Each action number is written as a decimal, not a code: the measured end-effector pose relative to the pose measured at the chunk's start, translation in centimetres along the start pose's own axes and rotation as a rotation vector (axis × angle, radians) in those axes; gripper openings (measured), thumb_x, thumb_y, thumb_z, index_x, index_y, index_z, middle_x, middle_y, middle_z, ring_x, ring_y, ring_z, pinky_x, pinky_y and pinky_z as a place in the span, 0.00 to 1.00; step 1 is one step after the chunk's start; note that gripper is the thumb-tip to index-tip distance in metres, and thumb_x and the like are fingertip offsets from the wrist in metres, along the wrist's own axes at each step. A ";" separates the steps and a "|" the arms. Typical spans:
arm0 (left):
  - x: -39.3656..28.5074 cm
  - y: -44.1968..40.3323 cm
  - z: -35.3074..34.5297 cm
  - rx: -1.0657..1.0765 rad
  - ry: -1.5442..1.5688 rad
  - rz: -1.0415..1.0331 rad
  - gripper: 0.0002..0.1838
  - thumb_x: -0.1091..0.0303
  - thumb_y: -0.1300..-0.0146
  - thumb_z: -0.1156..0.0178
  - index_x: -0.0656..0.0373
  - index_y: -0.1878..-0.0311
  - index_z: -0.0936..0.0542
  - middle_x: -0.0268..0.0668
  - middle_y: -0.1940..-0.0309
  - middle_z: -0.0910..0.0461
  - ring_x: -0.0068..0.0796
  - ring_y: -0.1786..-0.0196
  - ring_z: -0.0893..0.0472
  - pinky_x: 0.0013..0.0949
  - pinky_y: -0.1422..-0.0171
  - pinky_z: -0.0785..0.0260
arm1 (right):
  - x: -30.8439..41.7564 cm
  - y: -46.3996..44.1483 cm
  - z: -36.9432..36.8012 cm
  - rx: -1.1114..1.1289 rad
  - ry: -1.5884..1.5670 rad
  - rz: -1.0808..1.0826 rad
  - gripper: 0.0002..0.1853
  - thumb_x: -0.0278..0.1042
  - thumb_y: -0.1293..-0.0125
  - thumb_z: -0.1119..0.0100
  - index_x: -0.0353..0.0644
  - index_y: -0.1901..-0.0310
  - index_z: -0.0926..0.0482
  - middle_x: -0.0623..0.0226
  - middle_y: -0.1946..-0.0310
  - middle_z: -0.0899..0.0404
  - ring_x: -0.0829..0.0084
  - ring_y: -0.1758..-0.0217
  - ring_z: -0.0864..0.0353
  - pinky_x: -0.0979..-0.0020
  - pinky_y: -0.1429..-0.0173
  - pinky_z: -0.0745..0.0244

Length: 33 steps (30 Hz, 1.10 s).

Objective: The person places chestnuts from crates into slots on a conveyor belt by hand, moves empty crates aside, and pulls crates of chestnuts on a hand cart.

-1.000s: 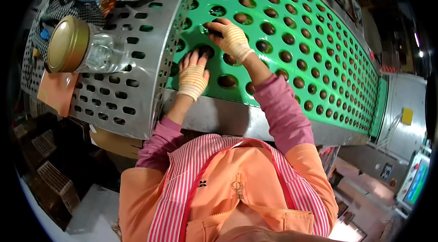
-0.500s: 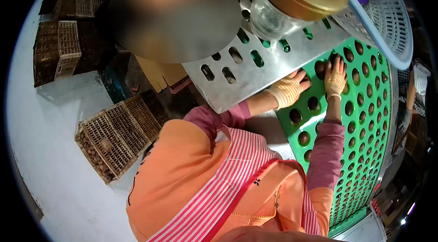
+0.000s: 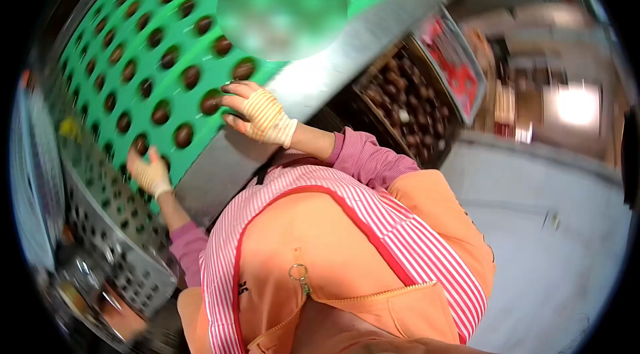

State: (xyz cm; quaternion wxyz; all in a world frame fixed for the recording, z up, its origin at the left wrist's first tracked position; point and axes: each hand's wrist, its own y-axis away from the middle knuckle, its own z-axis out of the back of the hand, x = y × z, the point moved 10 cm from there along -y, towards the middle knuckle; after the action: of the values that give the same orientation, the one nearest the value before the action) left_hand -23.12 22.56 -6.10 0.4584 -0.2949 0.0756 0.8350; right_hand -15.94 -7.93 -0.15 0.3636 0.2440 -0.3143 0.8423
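A green sheet (image 3: 230, 73) full of round holes slopes across the upper left, with a dark brown, rounded, egg-like piece (image 3: 191, 77) in many of the holes. My right hand (image 3: 261, 116), in a yellow-striped fingerless glove, lies at the sheet's near edge. Its fingers are spread, with the tips close to one brown piece (image 3: 211, 102). Farther left, my left hand (image 3: 150, 173) is somewhat blurred, its fingers apart beside another brown piece (image 3: 140, 143). No piece is visibly gripped by either hand.
A metal edge (image 3: 347, 47) borders the green sheet. Right of it stands a crate of brown pieces (image 3: 408, 104), beside a grey bin (image 3: 475, 97) with red contents. A perforated metal plate (image 3: 123, 247) and a blurred jar (image 3: 77, 297) are at lower left.
My view has swung sharply, bringing the crate of brown pieces in at right and shifting the perforated plate to lower left. Both hands stay at the green sheet, the fingers now more spread.
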 end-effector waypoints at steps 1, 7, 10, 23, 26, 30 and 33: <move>1.2 0.3 -0.5 -0.107 -0.180 -0.005 0.30 0.67 0.44 0.33 0.63 0.38 0.27 0.51 0.41 0.26 0.52 0.38 0.28 0.47 0.35 0.34 | -1.9 2.4 3.4 -0.076 0.014 -0.094 0.19 0.38 0.40 0.38 0.43 0.48 0.23 0.55 0.43 0.26 0.51 0.40 0.29 0.55 0.36 0.32; -18.8 3.0 -7.6 0.150 0.363 -0.356 0.38 0.63 0.40 0.35 0.72 0.30 0.39 0.55 0.33 0.34 0.48 0.31 0.33 0.44 0.25 0.45 | -13.5 20.4 21.6 -0.405 0.263 -0.643 0.21 0.36 0.48 0.35 0.41 0.50 0.21 0.49 0.47 0.24 0.49 0.41 0.28 0.53 0.35 0.32; -33.2 10.5 -14.3 0.629 0.462 -0.522 0.38 0.65 0.42 0.34 0.70 0.31 0.37 0.53 0.33 0.33 0.45 0.31 0.33 0.42 0.26 0.43 | -17.6 32.1 26.5 -0.248 0.491 -1.103 0.40 0.41 0.52 0.29 0.48 0.34 0.33 0.50 0.33 0.37 0.46 0.37 0.31 0.55 0.33 0.33; -48.8 32.3 -34.7 1.242 -0.601 -1.030 0.58 0.56 0.57 0.22 0.54 0.25 0.46 0.52 0.28 0.44 0.55 0.31 0.35 0.49 0.31 0.35 | -25.6 37.2 22.6 0.073 0.202 -1.366 0.60 0.38 0.60 0.21 0.60 0.25 0.49 0.46 0.26 0.53 0.41 0.33 0.35 0.54 0.32 0.30; -48.7 31.7 -35.1 1.260 -0.596 -1.020 0.61 0.53 0.60 0.20 0.47 0.24 0.47 0.51 0.28 0.43 0.55 0.30 0.36 0.48 0.31 0.35 | -26.7 36.9 22.7 0.051 0.067 -1.416 0.56 0.37 0.60 0.22 0.63 0.27 0.45 0.50 0.26 0.52 0.42 0.31 0.36 0.54 0.31 0.32; -48.9 32.1 -34.7 1.327 -0.548 -0.940 0.64 0.57 0.62 0.19 0.41 0.23 0.51 0.52 0.31 0.40 0.57 0.32 0.33 0.49 0.32 0.33 | -28.4 37.7 21.7 -0.023 -0.237 -1.252 0.52 0.30 0.58 0.24 0.54 0.27 0.40 0.52 0.29 0.41 0.50 0.32 0.32 0.59 0.31 0.32; -48.2 32.8 -35.7 1.456 -0.312 -0.857 0.69 0.67 0.66 0.19 0.47 0.22 0.55 0.56 0.30 0.43 0.59 0.34 0.31 0.45 0.31 0.34 | -30.0 39.0 18.1 -0.260 -1.051 -1.257 0.51 0.25 0.53 0.28 0.47 0.25 0.42 0.59 0.33 0.33 0.60 0.38 0.26 0.58 0.37 0.27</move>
State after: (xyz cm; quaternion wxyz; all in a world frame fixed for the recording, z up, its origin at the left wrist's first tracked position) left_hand -15.02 -45.01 -12.82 0.8144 0.1877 0.4109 0.3642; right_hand -24.03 -55.46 -20.72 0.5976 0.6919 -0.3432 0.2155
